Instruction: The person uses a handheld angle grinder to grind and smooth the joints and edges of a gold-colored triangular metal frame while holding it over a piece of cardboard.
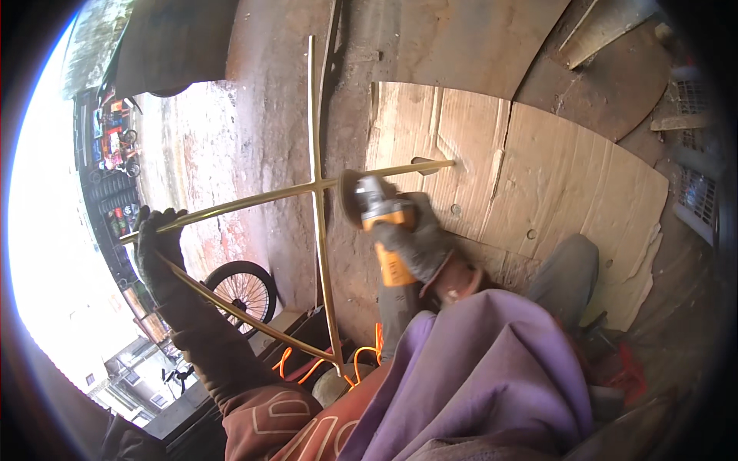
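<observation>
A frame of gold-coloured metal bars [254,201] stretches across the middle; a long bar crosses another, and a slanting bar joins them lower down. My left hand [160,244], in a dark glove, is closed round the frame's left end, where two bars come close together. In my gloved right hand [421,244] is an orange and black angle grinder [394,265]. Its round disc [350,200] is at the crossbar, just right of the crossing; whether it touches the metal I cannot tell. Part of the disc and the right fingers are blurred.
Flattened cardboard [569,177] lies at the right, beside rusty metal sheets [461,46]. A spoked wheel [242,296] stands below the left bars. Orange cord [369,352] loops near the frame's lower corner. Purple cloth [484,369] drapes in front of me.
</observation>
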Available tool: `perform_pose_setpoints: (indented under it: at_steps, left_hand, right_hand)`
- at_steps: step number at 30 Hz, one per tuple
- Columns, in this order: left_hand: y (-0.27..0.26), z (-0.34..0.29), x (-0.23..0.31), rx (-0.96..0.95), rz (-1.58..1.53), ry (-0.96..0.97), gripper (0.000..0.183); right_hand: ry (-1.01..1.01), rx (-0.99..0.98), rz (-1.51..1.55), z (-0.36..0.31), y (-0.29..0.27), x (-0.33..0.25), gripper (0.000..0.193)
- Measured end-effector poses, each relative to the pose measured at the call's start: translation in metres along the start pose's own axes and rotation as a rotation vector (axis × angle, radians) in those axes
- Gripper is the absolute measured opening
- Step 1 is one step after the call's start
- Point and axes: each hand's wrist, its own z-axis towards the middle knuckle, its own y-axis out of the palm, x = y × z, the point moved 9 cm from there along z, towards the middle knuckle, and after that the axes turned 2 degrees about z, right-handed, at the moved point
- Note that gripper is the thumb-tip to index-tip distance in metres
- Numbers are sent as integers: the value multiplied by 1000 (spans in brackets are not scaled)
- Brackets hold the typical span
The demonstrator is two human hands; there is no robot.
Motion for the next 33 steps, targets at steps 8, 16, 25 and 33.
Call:
perform_pose_setpoints:
  at_steps: [8,16,25,33]
  left_hand:
    - [15,-22,18,-17,106,140,44]
    - [13,-23,11,-94,83,35,39]
    - [-30,-6,-25,8,0,-189,29]
    - [-39,9,-40,62,59,-261,29]
  right_hand:
    - [118,76,64,25,-91,16,24]
    - [88,63,94,5,-34,15,44]
    - [63,98,76,5,-24,20,51]
    - [85,231,194,36,-109,42,53]
